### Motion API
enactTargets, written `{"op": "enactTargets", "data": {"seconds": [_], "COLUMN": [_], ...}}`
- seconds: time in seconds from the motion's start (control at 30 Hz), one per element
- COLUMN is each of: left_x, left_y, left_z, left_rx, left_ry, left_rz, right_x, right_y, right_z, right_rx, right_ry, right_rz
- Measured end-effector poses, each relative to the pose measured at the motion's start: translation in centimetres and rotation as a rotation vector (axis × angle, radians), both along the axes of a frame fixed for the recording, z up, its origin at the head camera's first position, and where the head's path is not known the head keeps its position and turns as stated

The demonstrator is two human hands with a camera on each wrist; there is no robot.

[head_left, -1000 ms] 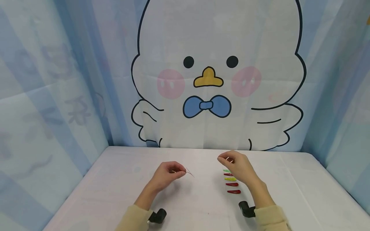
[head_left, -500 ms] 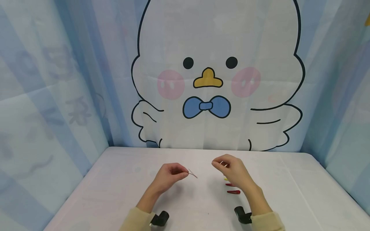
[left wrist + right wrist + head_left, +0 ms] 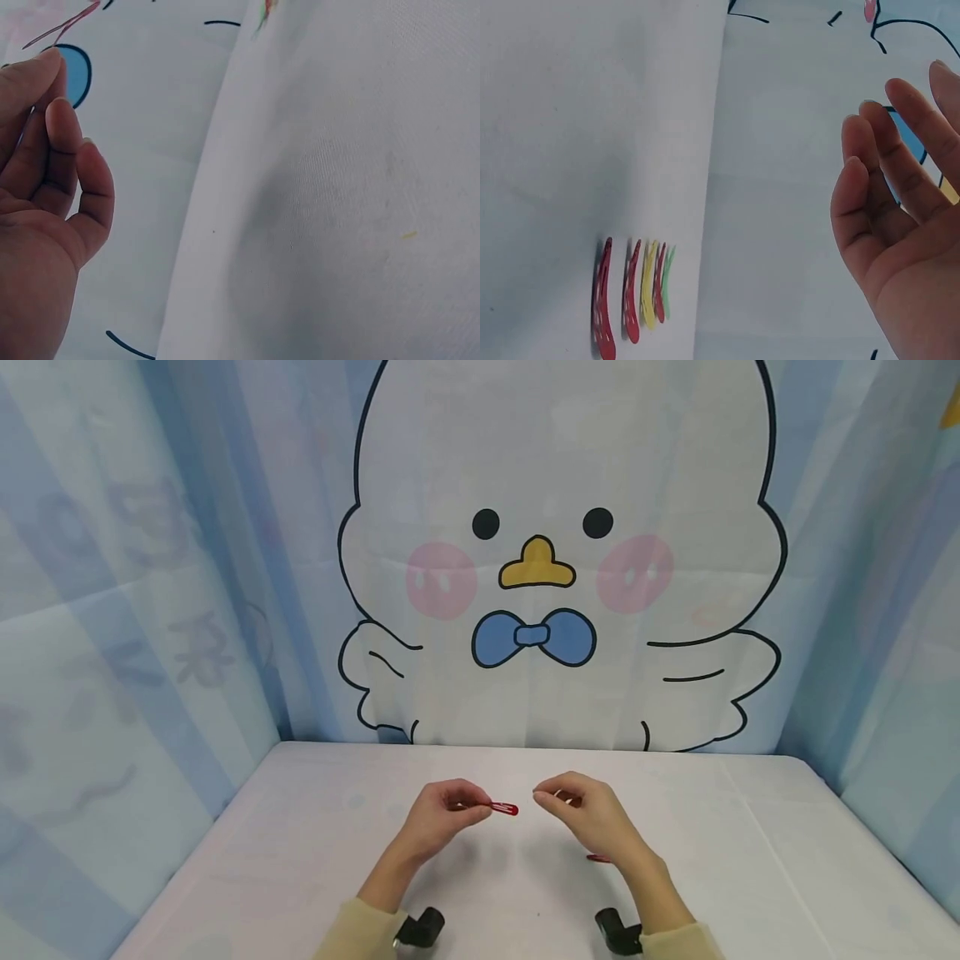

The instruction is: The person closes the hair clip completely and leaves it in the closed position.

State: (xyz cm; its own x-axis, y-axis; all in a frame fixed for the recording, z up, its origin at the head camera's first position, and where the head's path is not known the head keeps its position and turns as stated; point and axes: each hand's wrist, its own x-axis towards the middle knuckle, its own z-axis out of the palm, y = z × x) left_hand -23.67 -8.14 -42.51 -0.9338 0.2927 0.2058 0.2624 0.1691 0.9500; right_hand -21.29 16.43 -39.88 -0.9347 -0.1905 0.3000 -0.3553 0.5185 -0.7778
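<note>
Between thumb and fingertips, my left hand (image 3: pixel 446 821) pinches a red snap hair clip (image 3: pixel 504 808) above the table. The left wrist view shows this hair clip (image 3: pixel 69 24) edge-on, its two parts spread apart. My right hand (image 3: pixel 588 817) hovers just to the right of the clip, not touching it; its fingers are loosely bent and nothing shows between them. Several other hair clips lie in a row on the table beneath the right hand: red ones (image 3: pixel 603 307), a yellow one (image 3: pixel 649 292) and a green one (image 3: pixel 668 285). In the head view that hand and arm hide most of them.
The white-covered table (image 3: pixel 300 860) ends at a back edge against a curtain (image 3: pixel 435 702) printed with a cartoon bird. More blue and white curtain (image 3: pixel 135 652) hangs at the sides. Black wrist cameras (image 3: pixel 420 928) sit at both wrists.
My right hand has moved left and slightly down, closer to the left hand. The held clip has turned from edge-on to showing its red face. The right arm now covers more of the row.
</note>
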Motion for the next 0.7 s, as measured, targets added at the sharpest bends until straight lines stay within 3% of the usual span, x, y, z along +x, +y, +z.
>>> {"op": "enactTargets", "data": {"seconds": [0.43, 0.7], "left_x": [0.6, 1.0], "left_y": [0.6, 1.3], "left_z": [-0.4, -1.1], "left_rx": [0.06, 0.089], "left_ry": [0.013, 0.035], "left_rz": [0.026, 0.035], "right_x": [0.2, 0.5], "right_y": [-1.1, -1.7], "right_z": [-1.4, -1.8], "right_rx": [-0.038, -0.116], "right_ry": [0.035, -0.024], "right_rz": [0.086, 0.1]}}
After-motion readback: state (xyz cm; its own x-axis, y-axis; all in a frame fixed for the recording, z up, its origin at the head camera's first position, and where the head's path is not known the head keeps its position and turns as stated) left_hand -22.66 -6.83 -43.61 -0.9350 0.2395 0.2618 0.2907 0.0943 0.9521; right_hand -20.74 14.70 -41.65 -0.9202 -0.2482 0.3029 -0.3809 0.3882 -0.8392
